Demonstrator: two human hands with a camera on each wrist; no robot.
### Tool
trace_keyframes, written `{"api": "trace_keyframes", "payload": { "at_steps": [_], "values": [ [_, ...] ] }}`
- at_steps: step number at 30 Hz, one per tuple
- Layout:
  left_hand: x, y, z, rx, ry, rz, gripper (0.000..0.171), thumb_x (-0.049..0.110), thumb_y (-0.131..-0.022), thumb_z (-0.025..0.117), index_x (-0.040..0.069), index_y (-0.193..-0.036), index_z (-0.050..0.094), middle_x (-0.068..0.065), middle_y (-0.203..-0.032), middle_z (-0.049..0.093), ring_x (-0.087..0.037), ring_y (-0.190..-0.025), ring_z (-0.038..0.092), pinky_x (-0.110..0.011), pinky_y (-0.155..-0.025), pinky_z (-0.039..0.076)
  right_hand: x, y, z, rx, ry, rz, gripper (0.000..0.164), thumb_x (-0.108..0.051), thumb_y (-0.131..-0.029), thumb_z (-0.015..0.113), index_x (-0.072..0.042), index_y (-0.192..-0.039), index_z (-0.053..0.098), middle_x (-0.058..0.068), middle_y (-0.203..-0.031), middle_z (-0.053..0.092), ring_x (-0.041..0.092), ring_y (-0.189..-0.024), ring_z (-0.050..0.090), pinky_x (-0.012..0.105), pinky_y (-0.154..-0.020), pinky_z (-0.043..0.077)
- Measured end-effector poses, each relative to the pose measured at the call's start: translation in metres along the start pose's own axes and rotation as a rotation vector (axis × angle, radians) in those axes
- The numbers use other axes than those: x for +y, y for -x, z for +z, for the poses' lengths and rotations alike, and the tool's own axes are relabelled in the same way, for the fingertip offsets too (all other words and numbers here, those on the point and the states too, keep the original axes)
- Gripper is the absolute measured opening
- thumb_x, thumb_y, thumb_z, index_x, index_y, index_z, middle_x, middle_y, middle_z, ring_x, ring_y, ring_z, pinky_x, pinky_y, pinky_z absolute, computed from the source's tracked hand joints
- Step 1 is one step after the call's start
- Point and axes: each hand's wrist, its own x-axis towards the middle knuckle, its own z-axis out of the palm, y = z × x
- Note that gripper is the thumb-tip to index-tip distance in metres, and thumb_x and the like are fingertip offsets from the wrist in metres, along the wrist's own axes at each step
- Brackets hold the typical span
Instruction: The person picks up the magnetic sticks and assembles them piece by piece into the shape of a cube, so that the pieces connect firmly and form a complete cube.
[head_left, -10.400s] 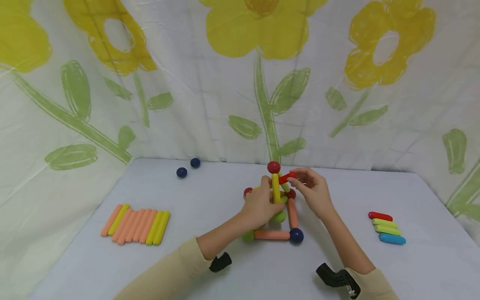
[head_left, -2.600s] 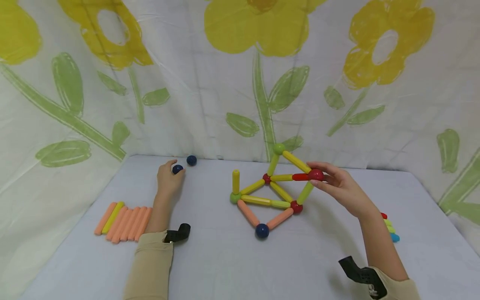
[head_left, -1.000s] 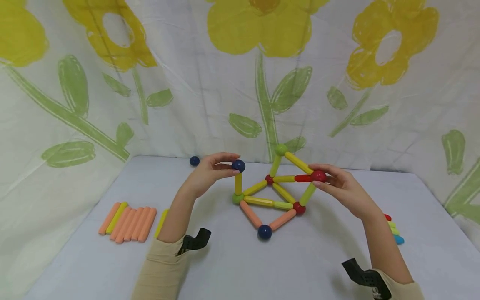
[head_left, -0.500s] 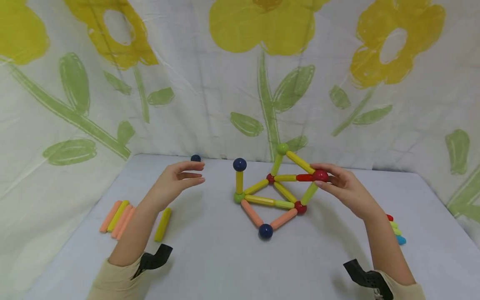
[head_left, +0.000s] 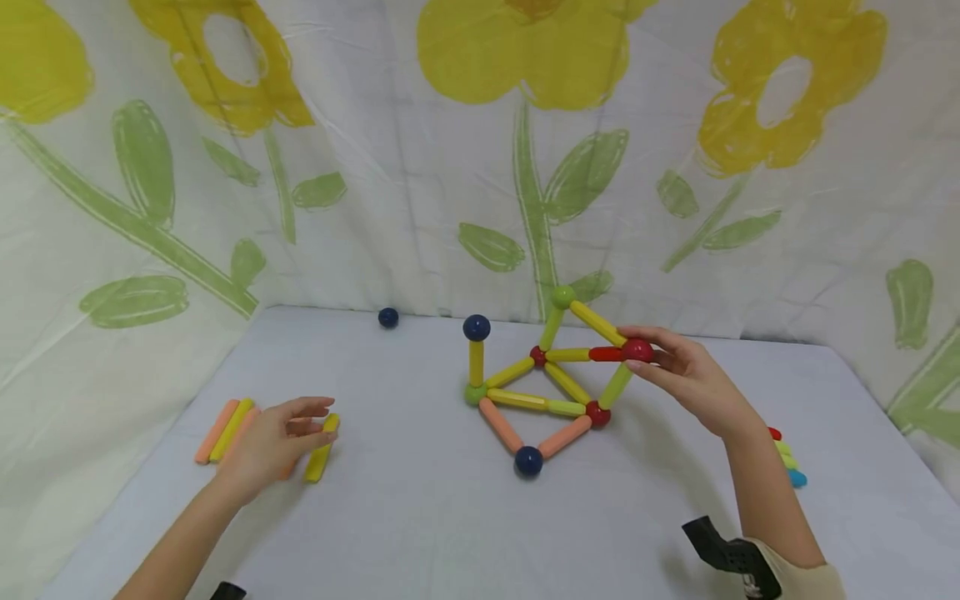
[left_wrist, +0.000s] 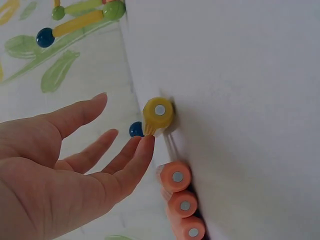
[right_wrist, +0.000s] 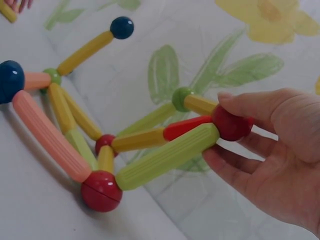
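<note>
My right hand (head_left: 686,375) pinches a red ball (head_left: 637,351) at the upper right corner of a structure of magnetic sticks and balls. A red stick (right_wrist: 187,127), a yellow stick and a light green stick (right_wrist: 170,156) meet at that ball. At the structure's left, an upright yellow stick (head_left: 476,364) carries a dark blue ball (head_left: 477,327). My left hand (head_left: 266,446) hovers over the loose sticks on the left, fingers spread. Its fingertips are close to a loose yellow stick (left_wrist: 159,113); whether they touch it I cannot tell. The hand partly hides several salmon sticks (left_wrist: 178,176).
A loose dark blue ball (head_left: 387,317) lies near the table's back edge. Short red, green and blue sticks (head_left: 797,478) sit at the right, partly behind my right forearm. A flowered cloth (head_left: 360,208) hangs behind the white table (head_left: 420,533).
My left hand took a dark blue ball from the back, set it on the upright yellow stick, let go and moved left and down to the loose sticks. My right hand stays on the red ball.
</note>
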Motion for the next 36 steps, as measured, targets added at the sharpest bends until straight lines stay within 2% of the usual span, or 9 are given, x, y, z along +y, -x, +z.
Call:
{"api": "trace_keyframes", "payload": {
  "at_steps": [6, 12, 16, 19, 22, 25, 30, 34, 36],
  "values": [
    [-0.009, 0.000, 0.014, -0.032, 0.001, 0.011, 0.059, 0.012, -0.092, 0.082, -0.006, -0.143, 0.059, -0.026, -0.132, 0.066, -0.032, -0.110, 0.067, -0.022, -0.077, 0.057, -0.001, 0.000, 0.001, 0.010, 0.017, 0.014, 0.045, -0.010, -0.106, 0.064, -0.002, -0.149, 0.055, -0.008, -0.136, 0.062, 0.006, -0.113, 0.069, 0.017, -0.096, 0.054],
    [-0.007, 0.002, 0.023, -0.034, -0.032, 0.044, 0.054, 0.007, -0.088, 0.082, -0.004, -0.137, 0.063, -0.015, -0.116, 0.068, -0.023, -0.094, 0.063, -0.024, -0.069, 0.054, -0.001, -0.001, 0.001, 0.016, 0.031, 0.041, 0.046, -0.014, -0.107, 0.064, -0.003, -0.150, 0.053, -0.002, -0.139, 0.060, 0.005, -0.116, 0.066, 0.017, -0.097, 0.054],
    [-0.005, 0.002, 0.023, -0.042, -0.039, 0.050, 0.051, 0.007, -0.089, 0.080, -0.003, -0.137, 0.063, -0.015, -0.114, 0.068, -0.023, -0.091, 0.063, -0.026, -0.065, 0.053, -0.001, 0.000, 0.001, 0.015, 0.027, 0.033, 0.046, -0.013, -0.106, 0.064, -0.002, -0.150, 0.054, -0.007, -0.139, 0.060, 0.005, -0.114, 0.068, 0.017, -0.096, 0.054],
    [-0.002, -0.001, 0.021, -0.065, 0.002, 0.027, 0.050, 0.007, -0.092, 0.076, -0.004, -0.139, 0.062, -0.017, -0.118, 0.068, -0.024, -0.094, 0.065, -0.027, -0.067, 0.055, 0.000, 0.000, 0.001, 0.013, 0.018, 0.025, 0.046, -0.011, -0.106, 0.064, -0.002, -0.150, 0.054, -0.011, -0.139, 0.060, 0.005, -0.113, 0.068, 0.016, -0.097, 0.053],
    [0.005, -0.006, 0.018, -0.100, 0.098, 0.022, 0.052, 0.007, -0.095, 0.073, -0.006, -0.143, 0.058, -0.023, -0.124, 0.067, -0.026, -0.099, 0.068, -0.030, -0.070, 0.058, 0.000, 0.000, 0.000, 0.013, 0.020, 0.025, 0.046, -0.011, -0.106, 0.064, -0.002, -0.150, 0.054, -0.012, -0.139, 0.060, 0.005, -0.113, 0.068, 0.016, -0.097, 0.053],
    [0.017, -0.015, 0.017, -0.139, 0.218, 0.023, 0.056, 0.011, -0.099, 0.071, -0.007, -0.149, 0.052, -0.027, -0.133, 0.063, -0.026, -0.106, 0.069, -0.032, -0.079, 0.061, 0.000, 0.000, 0.000, 0.017, 0.034, 0.027, 0.046, -0.012, -0.107, 0.064, -0.002, -0.150, 0.054, -0.008, -0.139, 0.060, 0.005, -0.113, 0.068, 0.017, -0.097, 0.053],
    [0.045, -0.038, 0.019, -0.188, 0.418, -0.022, 0.060, 0.017, -0.104, 0.067, -0.002, -0.157, 0.045, -0.022, -0.143, 0.058, -0.014, -0.111, 0.065, -0.031, -0.096, 0.059, 0.000, 0.000, -0.001, 0.019, 0.036, 0.039, 0.046, -0.014, -0.107, 0.064, -0.002, -0.150, 0.054, 0.001, -0.138, 0.060, 0.005, -0.115, 0.067, 0.017, -0.096, 0.054],
    [0.068, -0.066, 0.023, -0.216, 0.623, -0.036, 0.062, 0.012, -0.107, 0.062, -0.005, -0.161, 0.035, -0.013, -0.132, 0.062, -0.008, -0.101, 0.067, -0.024, -0.091, 0.059, 0.000, 0.000, 0.000, 0.020, 0.038, 0.046, 0.046, -0.014, -0.106, 0.065, -0.001, -0.149, 0.054, 0.004, -0.138, 0.059, 0.006, -0.113, 0.067, 0.018, -0.096, 0.054],
    [0.080, -0.081, 0.026, -0.204, 0.728, -0.076, 0.062, 0.009, -0.107, 0.060, -0.005, -0.161, 0.034, -0.008, -0.127, 0.061, -0.008, -0.099, 0.067, -0.021, -0.087, 0.059, 0.000, 0.000, 0.001, 0.020, 0.040, 0.047, 0.046, -0.014, -0.106, 0.065, -0.002, -0.149, 0.054, 0.005, -0.139, 0.059, 0.006, -0.113, 0.067, 0.018, -0.096, 0.054]
  ]
}}
